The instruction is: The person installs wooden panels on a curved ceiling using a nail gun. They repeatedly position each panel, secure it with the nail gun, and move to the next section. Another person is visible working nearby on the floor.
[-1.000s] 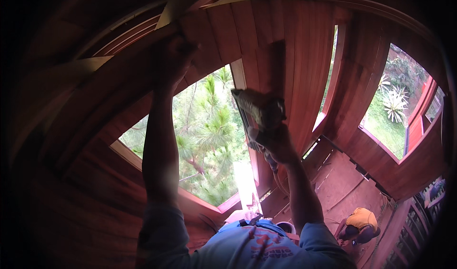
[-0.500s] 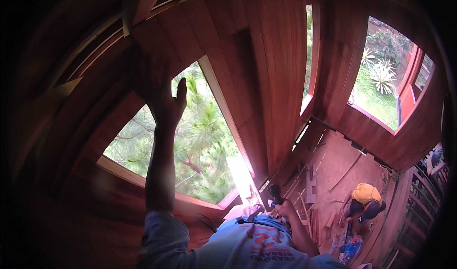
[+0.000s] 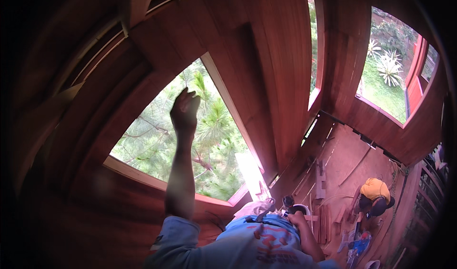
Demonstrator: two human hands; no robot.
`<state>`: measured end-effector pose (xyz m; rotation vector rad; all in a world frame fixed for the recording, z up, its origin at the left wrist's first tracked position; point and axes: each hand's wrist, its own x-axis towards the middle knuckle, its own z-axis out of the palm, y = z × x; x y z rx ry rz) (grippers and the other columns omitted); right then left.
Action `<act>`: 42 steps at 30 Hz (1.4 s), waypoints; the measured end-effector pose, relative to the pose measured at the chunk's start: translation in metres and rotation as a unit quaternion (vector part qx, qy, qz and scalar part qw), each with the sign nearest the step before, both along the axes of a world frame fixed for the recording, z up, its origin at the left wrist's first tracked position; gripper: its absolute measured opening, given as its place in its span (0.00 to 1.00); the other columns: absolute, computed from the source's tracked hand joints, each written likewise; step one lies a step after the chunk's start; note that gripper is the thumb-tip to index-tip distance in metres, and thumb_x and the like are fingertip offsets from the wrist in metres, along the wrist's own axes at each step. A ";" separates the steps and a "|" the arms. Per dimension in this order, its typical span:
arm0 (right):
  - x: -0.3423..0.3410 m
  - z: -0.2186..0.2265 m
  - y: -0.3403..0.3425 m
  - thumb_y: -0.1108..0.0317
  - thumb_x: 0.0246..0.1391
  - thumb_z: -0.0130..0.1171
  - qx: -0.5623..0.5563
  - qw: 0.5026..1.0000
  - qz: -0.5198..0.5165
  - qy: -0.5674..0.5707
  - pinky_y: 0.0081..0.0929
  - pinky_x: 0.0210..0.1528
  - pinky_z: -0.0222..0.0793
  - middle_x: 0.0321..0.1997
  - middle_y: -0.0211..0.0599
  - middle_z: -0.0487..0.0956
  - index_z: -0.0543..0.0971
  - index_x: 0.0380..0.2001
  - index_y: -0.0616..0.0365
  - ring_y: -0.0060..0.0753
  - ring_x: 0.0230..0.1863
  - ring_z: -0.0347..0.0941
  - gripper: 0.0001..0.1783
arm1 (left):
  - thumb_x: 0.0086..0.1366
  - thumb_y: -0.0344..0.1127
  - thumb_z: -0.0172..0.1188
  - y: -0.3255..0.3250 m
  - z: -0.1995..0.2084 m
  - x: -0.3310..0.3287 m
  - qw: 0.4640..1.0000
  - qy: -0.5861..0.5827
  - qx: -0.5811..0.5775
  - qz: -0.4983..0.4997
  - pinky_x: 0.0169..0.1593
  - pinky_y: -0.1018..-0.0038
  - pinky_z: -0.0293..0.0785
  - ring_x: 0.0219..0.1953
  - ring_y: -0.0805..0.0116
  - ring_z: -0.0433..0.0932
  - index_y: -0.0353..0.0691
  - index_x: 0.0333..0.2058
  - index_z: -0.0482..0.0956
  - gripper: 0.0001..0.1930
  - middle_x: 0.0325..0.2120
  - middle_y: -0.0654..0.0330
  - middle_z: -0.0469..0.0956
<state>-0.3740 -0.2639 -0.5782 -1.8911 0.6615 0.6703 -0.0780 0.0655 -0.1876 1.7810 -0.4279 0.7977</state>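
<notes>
My left hand [image 3: 185, 112] is raised in front of the large window opening [image 3: 219, 126], its fingers curled in and nothing visible between them. That arm reaches up from a blue short sleeve. Low in front of my body, my right hand [image 3: 297, 218] is wrapped round a tool with a dark, rounded end [image 3: 288, 201] and a small pale part. Its exact kind cannot be made out. Just behind it shows a round container with a white rim [image 3: 302, 207]. Reddish wall boards [image 3: 228, 69] rise beside the opening.
At the lower right a person in a yellow top [image 3: 375, 189] bends over the floor. Near them lie blue and clear items [image 3: 362, 243] and a white container [image 3: 372, 264]. Wood strips [image 3: 323, 224] lie on the floor. Another window opening [image 3: 388, 69] looks onto grass.
My left hand has come down from the wall boards, and its fingers have curled in. My right hand still holds the dark-ended tool. The view has shifted slightly.
</notes>
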 end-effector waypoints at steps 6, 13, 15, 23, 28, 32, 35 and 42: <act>-0.006 -0.008 -0.002 0.52 0.39 0.59 0.024 0.999 0.023 0.030 0.35 0.39 0.74 0.26 0.50 0.82 0.83 0.25 0.66 0.43 0.33 0.82 0.23 | 0.69 0.34 0.49 -0.023 0.052 0.030 0.992 -0.084 -0.074 -0.065 0.50 0.62 0.79 0.48 0.54 0.78 0.26 0.56 0.65 0.21 0.53 0.44 0.71; -0.013 0.000 0.028 0.50 0.39 0.61 0.019 0.999 0.031 0.018 0.39 0.45 0.74 0.40 0.54 0.82 0.82 0.39 0.62 0.47 0.42 0.80 0.29 | 0.67 0.31 0.52 0.052 0.033 0.111 0.972 -0.194 0.116 0.061 0.53 0.64 0.75 0.47 0.57 0.77 0.26 0.51 0.73 0.17 0.47 0.46 0.76; -0.019 0.007 0.031 0.50 0.40 0.61 0.020 1.000 0.013 0.017 0.39 0.46 0.73 0.41 0.53 0.81 0.82 0.41 0.61 0.46 0.43 0.80 0.29 | 0.67 0.30 0.52 0.046 0.030 0.121 0.897 -0.276 0.293 0.185 0.51 0.65 0.76 0.45 0.58 0.78 0.27 0.50 0.75 0.16 0.45 0.47 0.77; -0.031 -0.029 0.050 0.45 0.40 0.61 0.013 0.998 -0.053 0.011 0.36 0.54 0.70 0.44 0.61 0.79 0.81 0.40 0.72 0.49 0.48 0.78 0.36 | 0.64 0.28 0.53 -0.037 -0.062 0.080 0.991 -0.001 0.090 -0.101 0.40 0.74 0.78 0.41 0.65 0.78 0.27 0.45 0.78 0.13 0.40 0.52 0.77; -0.053 -0.038 0.062 0.46 0.41 0.61 -0.013 0.990 -0.102 0.092 0.41 0.46 0.74 0.36 0.59 0.81 0.82 0.34 0.67 0.52 0.41 0.80 0.31 | 0.65 0.37 0.59 -0.085 -0.248 0.035 0.878 0.402 0.110 -0.237 0.36 0.73 0.78 0.28 0.68 0.80 0.35 0.40 0.78 0.11 0.30 0.58 0.80; -0.068 -0.028 0.078 0.56 0.41 0.62 0.012 0.982 -0.142 0.123 0.43 0.54 0.71 0.48 0.56 0.78 0.66 0.60 0.57 0.55 0.50 0.76 0.41 | 0.63 0.37 0.61 -0.063 -0.378 -0.021 0.741 0.588 0.219 -0.241 0.32 0.73 0.76 0.30 0.69 0.81 0.36 0.40 0.79 0.12 0.31 0.58 0.81; -0.075 -0.019 0.095 0.54 0.41 0.64 -0.025 0.982 -0.144 0.121 0.43 0.55 0.69 0.52 0.54 0.76 0.65 0.61 0.54 0.55 0.53 0.74 0.43 | 0.61 0.38 0.63 -0.026 -0.458 -0.059 0.659 0.668 0.297 -0.177 0.30 0.73 0.76 0.26 0.69 0.81 0.32 0.38 0.81 0.13 0.27 0.55 0.82; -0.089 -0.042 0.134 0.59 0.40 0.66 -0.070 0.984 -0.147 0.071 0.46 0.52 0.70 0.52 0.58 0.75 0.61 0.62 0.58 0.59 0.52 0.73 0.45 | 0.62 0.38 0.63 0.010 -0.611 -0.075 0.574 0.703 0.402 -0.126 0.23 0.74 0.71 0.22 0.74 0.77 0.32 0.35 0.81 0.12 0.23 0.58 0.79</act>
